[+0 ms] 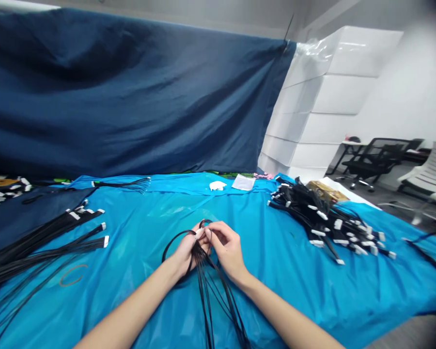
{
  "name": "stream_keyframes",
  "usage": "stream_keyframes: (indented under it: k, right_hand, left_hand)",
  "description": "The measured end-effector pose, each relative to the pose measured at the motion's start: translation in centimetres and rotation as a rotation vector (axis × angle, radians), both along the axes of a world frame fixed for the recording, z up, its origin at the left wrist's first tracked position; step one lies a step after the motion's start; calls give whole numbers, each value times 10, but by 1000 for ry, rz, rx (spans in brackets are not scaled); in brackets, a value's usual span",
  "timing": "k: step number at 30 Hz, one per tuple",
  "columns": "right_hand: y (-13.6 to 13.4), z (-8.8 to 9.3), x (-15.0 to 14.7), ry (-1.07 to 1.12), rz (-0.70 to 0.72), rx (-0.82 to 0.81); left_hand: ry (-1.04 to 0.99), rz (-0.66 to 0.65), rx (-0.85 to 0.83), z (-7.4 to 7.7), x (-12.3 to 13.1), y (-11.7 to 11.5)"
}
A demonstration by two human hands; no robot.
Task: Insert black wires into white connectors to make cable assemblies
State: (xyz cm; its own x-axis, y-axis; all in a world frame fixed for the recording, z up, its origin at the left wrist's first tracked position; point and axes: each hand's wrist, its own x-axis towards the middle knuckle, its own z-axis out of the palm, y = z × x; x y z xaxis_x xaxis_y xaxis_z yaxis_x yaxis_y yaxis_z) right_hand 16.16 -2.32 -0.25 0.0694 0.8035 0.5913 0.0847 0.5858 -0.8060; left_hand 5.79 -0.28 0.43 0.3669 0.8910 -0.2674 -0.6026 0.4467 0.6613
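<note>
In the middle of the head view, a bundle of thin black cables (pixel 203 278) hangs from my two hands, its loose strands running down toward me. My left hand (pixel 187 249) is closed around the bundle near a small white connector (pixel 199 233). A loop of black cable curves out past the left wrist. My right hand (pixel 227 247) meets the left one, with thumb and index finger pinched on the cables beside the connector. The fingertips partly hide what lies between them.
Bundles of black cables with white ends (pixel 76 249) lie at the left. A larger heap of similar cables (pixel 323 218) sits at the right on the blue sheet (pixel 138 291). Farther back are a white packet (pixel 243 182) and stacked white boxes (pixel 312 106).
</note>
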Motion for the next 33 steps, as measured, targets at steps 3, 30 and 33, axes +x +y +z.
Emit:
stream_keyframes:
  k: [3,30,33]
  right_hand:
    - [-1,1,2,-46,-13,23]
    - [21,-2,18,766,621,-544]
    - [24,1,18,763,727,-580]
  left_hand:
    - [-21,21,7,-1,1,1]
    - [163,16,-37,-8,-5,10]
    - [192,-21,-16,-6,-4,8]
